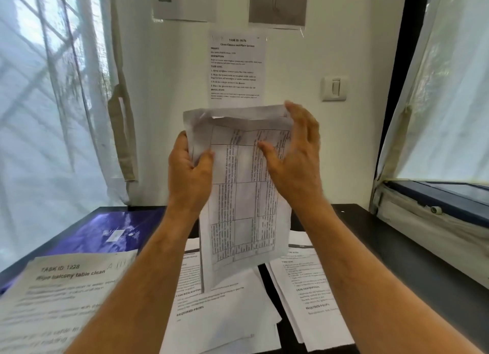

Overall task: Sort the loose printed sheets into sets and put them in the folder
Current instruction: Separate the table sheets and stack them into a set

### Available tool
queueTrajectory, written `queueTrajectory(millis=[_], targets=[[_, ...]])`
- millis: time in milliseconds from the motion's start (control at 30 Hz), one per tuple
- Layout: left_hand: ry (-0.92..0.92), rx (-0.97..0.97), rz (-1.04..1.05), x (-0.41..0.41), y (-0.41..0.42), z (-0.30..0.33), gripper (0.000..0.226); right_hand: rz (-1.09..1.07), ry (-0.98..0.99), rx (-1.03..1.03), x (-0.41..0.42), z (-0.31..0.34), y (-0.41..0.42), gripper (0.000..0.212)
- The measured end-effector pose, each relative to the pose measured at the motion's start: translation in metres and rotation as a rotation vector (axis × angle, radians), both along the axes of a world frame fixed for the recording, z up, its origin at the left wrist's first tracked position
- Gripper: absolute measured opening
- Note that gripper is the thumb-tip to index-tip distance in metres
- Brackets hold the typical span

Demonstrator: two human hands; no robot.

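Observation:
I hold a small bundle of printed sheets (244,194) upright above the desk, the front one showing a table grid turned sideways. My left hand (189,172) grips its upper left edge, thumb on the front. My right hand (296,155) lies with straight fingers along the upper right edge, thumb resting on the front sheet. A purple folder (105,234) lies flat at the left back of the dark desk. Three loose stacks lie below: a left stack (58,295) headed "TASK ID 1228", a middle stack (219,308) and a right stack (309,292).
A printed task sheet (236,67) and two other papers are taped to the white wall ahead, beside a light switch (334,88). Sheer curtains (53,102) hang at the left window. A window frame (434,194) opens at the right above the desk (412,261).

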State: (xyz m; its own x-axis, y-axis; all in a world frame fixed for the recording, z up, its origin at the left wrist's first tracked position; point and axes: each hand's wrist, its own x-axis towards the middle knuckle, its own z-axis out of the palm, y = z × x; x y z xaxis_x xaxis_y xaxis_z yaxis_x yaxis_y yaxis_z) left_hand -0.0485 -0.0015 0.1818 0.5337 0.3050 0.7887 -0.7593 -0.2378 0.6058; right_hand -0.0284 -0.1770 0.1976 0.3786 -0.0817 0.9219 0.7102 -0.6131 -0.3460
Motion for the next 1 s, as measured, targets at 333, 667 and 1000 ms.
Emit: queueTrajectory(millis=[333, 667, 1000], targets=[[0.549, -0.341, -0.263, 0.014, 0.024, -0.037, 0.039, 0.432, 0.823, 0.383, -0.002, -0.065, -0.040, 0.020], [0.315, -0.198, -0.102, -0.002, 0.007, -0.033, 0.020, 0.528, 0.657, 0.435, -0.008, -0.078, -0.027, 0.019], [0.421, -0.067, -0.112, 0.003, 0.023, -0.099, 0.016, 0.473, 0.831, 0.377, -0.007, -0.114, -0.017, 0.016]])
